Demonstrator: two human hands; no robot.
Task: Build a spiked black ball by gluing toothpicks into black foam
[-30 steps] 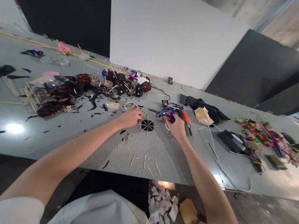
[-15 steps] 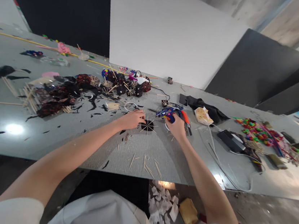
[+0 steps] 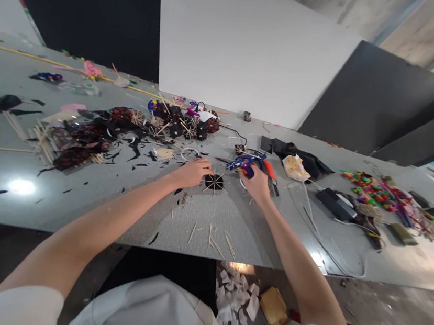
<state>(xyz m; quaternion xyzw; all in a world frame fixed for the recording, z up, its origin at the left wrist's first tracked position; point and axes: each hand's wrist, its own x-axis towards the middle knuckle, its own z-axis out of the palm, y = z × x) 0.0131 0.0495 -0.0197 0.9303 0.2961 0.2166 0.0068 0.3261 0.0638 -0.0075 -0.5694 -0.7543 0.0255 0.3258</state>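
In the middle of the table lies a small black piece (image 3: pixel 213 185) with thin wooden sticks fanned across it like spokes. At its left edge my left hand (image 3: pixel 195 173) is closed, fingertips pinched together at the ends of the sticks. What sits in that pinch is too small to make out. My right hand (image 3: pixel 256 184) is wrapped round the handle of a blue glue gun (image 3: pixel 244 162), whose nozzle points left, above and to the right of the black piece. A white ring (image 3: pixel 190 154) lies just beyond my left hand.
Loose sticks (image 3: pixel 210 236) lie near the front edge. Dark scraps and stick-covered balls (image 3: pixel 174 120) are heaped at the back left. An orange-handled tool (image 3: pixel 269 171), a crumpled wrapper (image 3: pixel 296 168), a black power strip (image 3: pixel 336 204) and white cable are on the right.
Both hands stay almost where they were. The black piece with sticks has turned slightly beside my left hand, and the glue gun remains in my right hand.
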